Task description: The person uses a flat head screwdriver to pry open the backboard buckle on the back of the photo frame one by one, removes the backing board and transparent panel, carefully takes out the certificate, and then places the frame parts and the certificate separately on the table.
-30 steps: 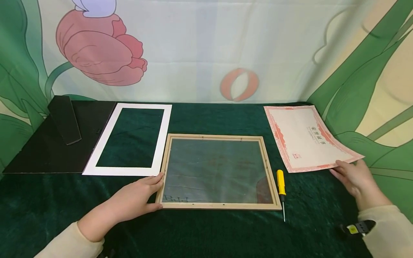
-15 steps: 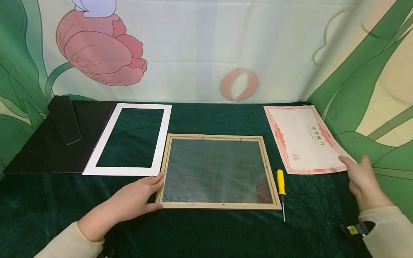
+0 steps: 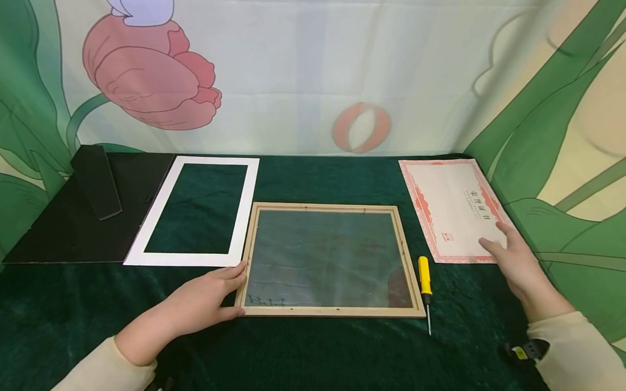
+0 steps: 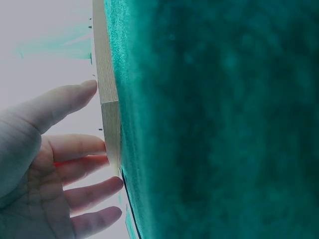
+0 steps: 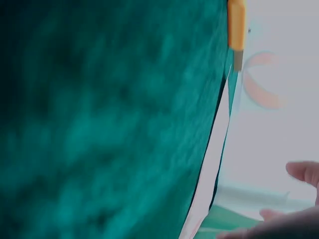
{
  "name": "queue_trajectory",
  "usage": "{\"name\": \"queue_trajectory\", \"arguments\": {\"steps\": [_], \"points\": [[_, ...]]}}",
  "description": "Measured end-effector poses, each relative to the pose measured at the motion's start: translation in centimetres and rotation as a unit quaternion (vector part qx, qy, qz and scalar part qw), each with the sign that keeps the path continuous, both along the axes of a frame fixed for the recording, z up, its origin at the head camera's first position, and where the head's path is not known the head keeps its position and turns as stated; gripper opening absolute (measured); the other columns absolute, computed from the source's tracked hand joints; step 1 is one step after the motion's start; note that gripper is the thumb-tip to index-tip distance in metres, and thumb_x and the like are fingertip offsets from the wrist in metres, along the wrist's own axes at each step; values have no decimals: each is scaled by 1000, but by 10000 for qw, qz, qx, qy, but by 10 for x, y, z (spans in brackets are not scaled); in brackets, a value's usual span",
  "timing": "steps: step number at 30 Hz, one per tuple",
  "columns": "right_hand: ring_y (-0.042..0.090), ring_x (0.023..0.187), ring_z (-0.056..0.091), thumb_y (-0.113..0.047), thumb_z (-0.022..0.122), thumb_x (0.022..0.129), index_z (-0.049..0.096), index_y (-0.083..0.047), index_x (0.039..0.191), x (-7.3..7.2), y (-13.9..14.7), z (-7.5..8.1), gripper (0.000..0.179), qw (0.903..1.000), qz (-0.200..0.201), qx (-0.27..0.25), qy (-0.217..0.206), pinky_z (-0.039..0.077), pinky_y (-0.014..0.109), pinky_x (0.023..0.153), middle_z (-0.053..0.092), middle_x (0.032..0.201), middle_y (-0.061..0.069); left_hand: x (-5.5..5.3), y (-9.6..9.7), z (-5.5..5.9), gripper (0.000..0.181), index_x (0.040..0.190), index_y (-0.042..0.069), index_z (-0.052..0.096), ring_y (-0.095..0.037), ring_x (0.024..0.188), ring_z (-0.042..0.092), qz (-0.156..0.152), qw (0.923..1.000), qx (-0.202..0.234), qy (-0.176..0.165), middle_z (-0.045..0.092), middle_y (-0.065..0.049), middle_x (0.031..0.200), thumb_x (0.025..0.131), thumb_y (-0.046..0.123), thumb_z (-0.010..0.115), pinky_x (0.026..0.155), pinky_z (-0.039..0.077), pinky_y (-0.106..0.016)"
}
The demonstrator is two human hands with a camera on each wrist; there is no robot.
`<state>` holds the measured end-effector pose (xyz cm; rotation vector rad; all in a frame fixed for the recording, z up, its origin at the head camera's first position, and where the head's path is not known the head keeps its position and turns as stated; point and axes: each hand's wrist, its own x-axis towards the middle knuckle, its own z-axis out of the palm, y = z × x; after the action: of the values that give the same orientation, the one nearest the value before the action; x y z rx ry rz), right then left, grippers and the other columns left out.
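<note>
A light wooden picture frame (image 3: 337, 312) with a clear pane (image 3: 327, 255) lies on the dark green cloth. My left hand (image 3: 202, 298) touches its near left corner with thumb and extended fingertips; the left wrist view shows the fingers spread against the frame's edge (image 4: 106, 64). At the right lies a certificate (image 3: 447, 201) with a pink border. Over its near right corner my right hand (image 3: 520, 269) has thumb and fingers spread apart, holding nothing. Whether it touches the paper, I cannot tell. In the right wrist view, part of that hand (image 5: 294, 224) shows beyond the paper's edge (image 5: 212, 149).
A yellow-handled screwdriver (image 3: 425, 276) lies close beside the frame's right side. To the left are a white mat border (image 3: 243, 217) and a black backing board (image 3: 54, 222) with its stand leg (image 3: 100, 184) raised. A printed curtain (image 3: 293, 76) hangs behind.
My right hand has let go of the certificate's near right corner and moved left over it. The corner, lifted earlier, has come down. My left hand has stayed at the frame.
</note>
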<state>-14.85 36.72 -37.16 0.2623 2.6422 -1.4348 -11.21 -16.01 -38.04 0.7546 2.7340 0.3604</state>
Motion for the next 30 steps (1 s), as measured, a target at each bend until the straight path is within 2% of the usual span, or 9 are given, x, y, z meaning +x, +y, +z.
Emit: {"name": "queue_trajectory", "arguments": {"steps": [3, 7, 11, 16, 20, 23, 25, 28, 30], "points": [[49, 134, -8, -39, 41, 99, -5, 4, 146, 3, -11, 1, 78, 9978, 506, 378, -208, 7, 70, 99, -12, 149, 30, 0, 0, 0, 71, 135, 2, 48, -29, 125, 44, 59, 9999, 133, -78, 39, -14, 143, 78, 35, 75, 92, 45, -42], [53, 132, 11, -41, 44, 98, 13, 2, 147, 9, -32, 3, 73, 9855, 1253, 1114, -276, 19, 71, 94, 6, 149, 31, 0, 0, -1, 73, 136, 1, 46, -30, 125, 45, 118, 9996, 185, -197, 38, -14, 144, 79, 35, 74, 91, 45, -42], [48, 130, 25, -36, 52, 95, 31, 1, 142, 19, -58, 4, 64, 9609, 2209, 1668, 55, 28, 66, 94, 20, 148, 26, 1, 1, -3, 74, 136, 1, 46, -30, 124, 45, 193, 9993, 153, -288, 38, -14, 144, 79, 37, 74, 91, 46, -42], [41, 134, 24, -30, 62, 90, 41, -1, 139, 27, -88, 5, 61, 9240, 3346, 1811, 377, 31, 59, 98, 22, 150, 20, 2, 0, 0, 71, 135, 1, 48, -31, 124, 45, 377, 9981, 298, -394, 38, -14, 144, 79, 38, 73, 91, 45, -45], [38, 134, 26, -28, 62, 90, 41, -1, 139, 30, -102, 7, 59, 9036, 3770, 2012, 297, 31, 56, 100, 24, 150, 18, 4, -2, 1, 67, 131, 0, 52, -31, 112, 54, 739, 9942, 643, -442, 45, -18, 136, 80, 38, 73, 86, 48, -44], [38, 133, 29, -28, 61, 91, 41, 0, 139, 30, -105, 7, 60, 8951, 3885, 2173, 241, 32, 55, 100, 27, 149, 19, 4, -4, 1, 63, 130, -1, 52, -25, 98, 59, 1117, 9847, 1132, -717, 51, -16, 127, 81, 35, 71, 77, 52, -38], [37, 131, 33, -31, 62, 89, 41, 0, 139, 29, -106, 5, 62, 8909, 3936, 2258, 174, 33, 55, 99, 29, 148, 19, 4, -5, -1, 60, 130, -1, 51, -20, 90, 60, 1291, 9736, 1578, -1029, 56, -13, 121, 83, 32, 70, 70, 52, -33], [38, 130, 35, -35, 65, 87, 42, 1, 138, 28, -107, 4, 66, 8832, 4084, 2307, 41, 34, 55, 98, 30, 147, 20, 4, -9, -2, 57, 130, -3, 50, -16, 84, 60, 1389, 9565, 2122, -1444, 61, -11, 115, 86, 29, 68, 67, 51, -31], [37, 130, 35, -36, 66, 86, 43, 1, 138, 27, -109, 4, 68, 8813, 4123, 2308, -109, 35, 55, 97, 30, 147, 20, 4, -10, -2, 56, 130, -5, 50, -15, 82, 60, 1422, 9490, 2313, -1605, 62, -10, 113, 87, 28, 66, 66, 51, -31]]}}
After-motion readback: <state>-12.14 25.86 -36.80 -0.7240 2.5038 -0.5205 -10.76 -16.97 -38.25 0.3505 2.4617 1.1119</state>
